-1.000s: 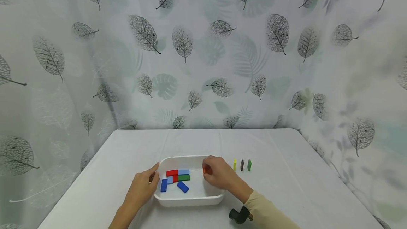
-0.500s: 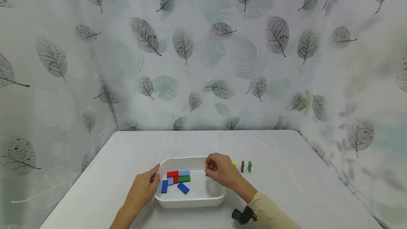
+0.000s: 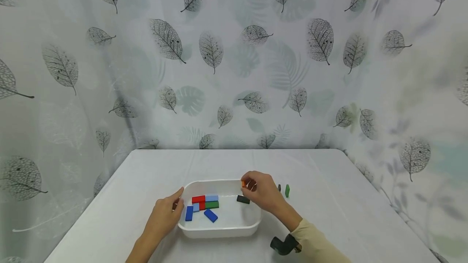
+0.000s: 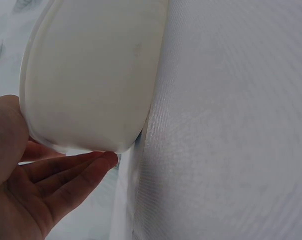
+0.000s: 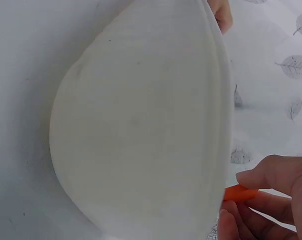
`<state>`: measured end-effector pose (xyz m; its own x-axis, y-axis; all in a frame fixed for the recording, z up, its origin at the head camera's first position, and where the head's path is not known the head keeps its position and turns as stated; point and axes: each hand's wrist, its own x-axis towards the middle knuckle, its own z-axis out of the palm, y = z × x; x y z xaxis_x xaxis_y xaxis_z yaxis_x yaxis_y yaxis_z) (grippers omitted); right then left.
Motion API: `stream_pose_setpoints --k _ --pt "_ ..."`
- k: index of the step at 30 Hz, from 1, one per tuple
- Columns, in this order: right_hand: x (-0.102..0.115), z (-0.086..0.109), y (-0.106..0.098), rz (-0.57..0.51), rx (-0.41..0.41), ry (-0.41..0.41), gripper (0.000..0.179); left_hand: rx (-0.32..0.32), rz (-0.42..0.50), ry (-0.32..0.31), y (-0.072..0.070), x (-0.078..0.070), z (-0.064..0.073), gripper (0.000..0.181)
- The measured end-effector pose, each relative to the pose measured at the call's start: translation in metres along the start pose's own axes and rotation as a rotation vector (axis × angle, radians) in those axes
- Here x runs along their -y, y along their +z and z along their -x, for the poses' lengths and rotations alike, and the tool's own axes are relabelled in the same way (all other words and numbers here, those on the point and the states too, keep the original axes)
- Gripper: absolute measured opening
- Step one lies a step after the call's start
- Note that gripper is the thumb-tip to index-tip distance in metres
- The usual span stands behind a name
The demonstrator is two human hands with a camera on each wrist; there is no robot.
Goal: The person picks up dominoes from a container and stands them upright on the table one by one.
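My left hand holds the left end of a white plastic tray; in the left wrist view its fingertips touch the tray's outer wall. Over the tray's right rim, my right hand pinches a small orange block between thumb and fingers. Below that hand a black block lies flat on the tray floor. Farther left inside are a red block, a light blue block, a green block and two dark blue blocks, one upright in direction, one slanted.
Right of the tray, a dark block and a green block stand on end on the white table. A black device sits at the right wrist. Leaf-printed curtains surround the table.
My right hand has moved up and to the right with the orange block. The black block in the tray has come into view, while the standing yellow block is now hidden. The left hand stays put.
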<state>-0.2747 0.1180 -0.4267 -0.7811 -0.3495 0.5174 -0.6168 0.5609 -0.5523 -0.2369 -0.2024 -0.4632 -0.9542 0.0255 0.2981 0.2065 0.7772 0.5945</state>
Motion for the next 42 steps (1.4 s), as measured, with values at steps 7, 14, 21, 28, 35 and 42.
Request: stream_pose_setpoints --k 7,14,21,28,35,42 --pt "-0.004 0.0 -0.007 0.003 -0.049 0.023 0.022 0.003 -0.005 -0.001 -0.002 -0.002 0.0 0.043" --pt "-0.006 0.002 -0.015 0.007 -0.087 0.042 0.023 0.005 -0.02 -0.018 0.0 0.0 0.0 0.043" --pt "-0.008 0.002 -0.023 0.01 -0.111 0.079 0.025 0.002 -0.015 -0.022 -0.001 0.0 -0.001 0.044" --pt "-0.014 0.006 -0.032 0.017 -0.136 0.122 0.023 0.008 -0.003 -0.022 0.0 0.001 0.0 0.043" --pt "-0.021 0.009 -0.043 0.028 -0.159 0.126 0.022 0.006 -0.001 -0.023 0.001 0.0 0.0 0.044" --pt "-0.028 0.012 -0.055 0.036 -0.18 0.154 0.02 -0.004 0.001 -0.011 0.003 0.001 0.001 0.043"
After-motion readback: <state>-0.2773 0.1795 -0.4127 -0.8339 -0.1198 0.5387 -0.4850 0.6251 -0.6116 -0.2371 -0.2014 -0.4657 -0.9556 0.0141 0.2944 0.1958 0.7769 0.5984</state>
